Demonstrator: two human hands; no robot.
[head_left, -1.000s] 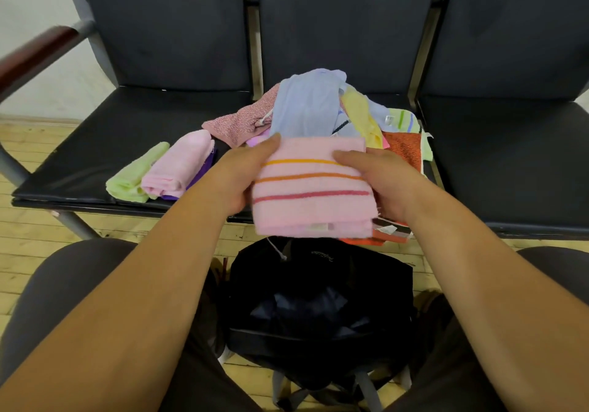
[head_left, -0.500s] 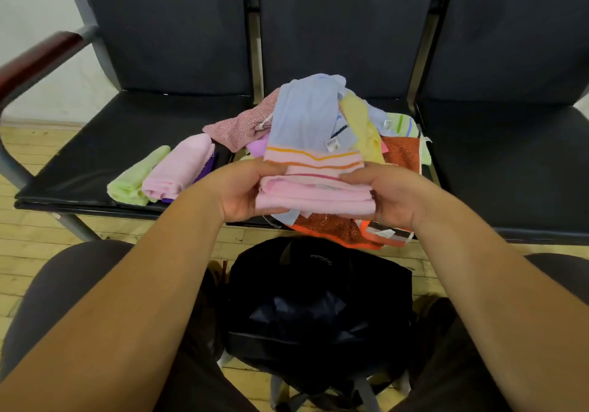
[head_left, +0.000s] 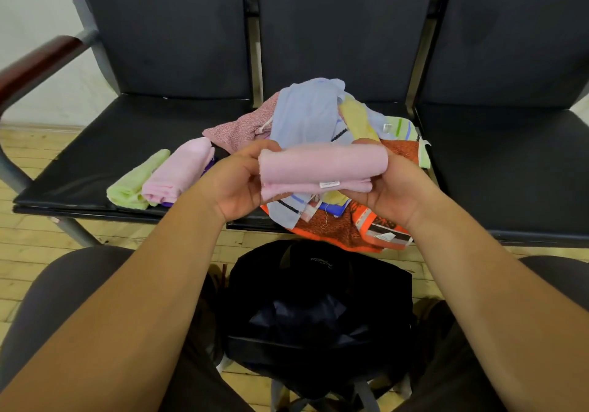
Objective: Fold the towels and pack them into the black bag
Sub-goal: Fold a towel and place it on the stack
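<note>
Both hands hold one folded pink towel (head_left: 322, 168) in the air, level and crosswise, in front of the middle seat (head_left: 251, 220) of a row of black seats. The left hand (head_left: 237, 185) grips its left end, thumb on top and fingers curled underneath. The right hand (head_left: 393, 188) grips the right end in the same way, so each hand is closed round the cloth. A small white label (head_left: 329, 184) shows on the towel's lower front edge (its print is too small to read).

Behind and beneath the held towel lies a loose pile of unfolded towels (head_left: 306, 112) on the middle seat, with pale blue, yellow and speckled pink cloths among them. An orange towel (head_left: 344, 227) at the bottom of the pile hangs over the seat's front edge.

On the left seat (head_left: 127, 131) three folded towels lie together: a green towel (head_left: 137, 182) farthest left, a second pink towel (head_left: 180, 171) touching it, and a purple towel (head_left: 167, 204) mostly hidden under the pink one.

The black bag (head_left: 318, 303) stands on the wooden floor (head_left: 28, 252) between the person's knees, below the held towel and apart from it. Its mouth is open toward the camera, showing a dark lining (whether any towel lies inside, I cannot tell).
</note>
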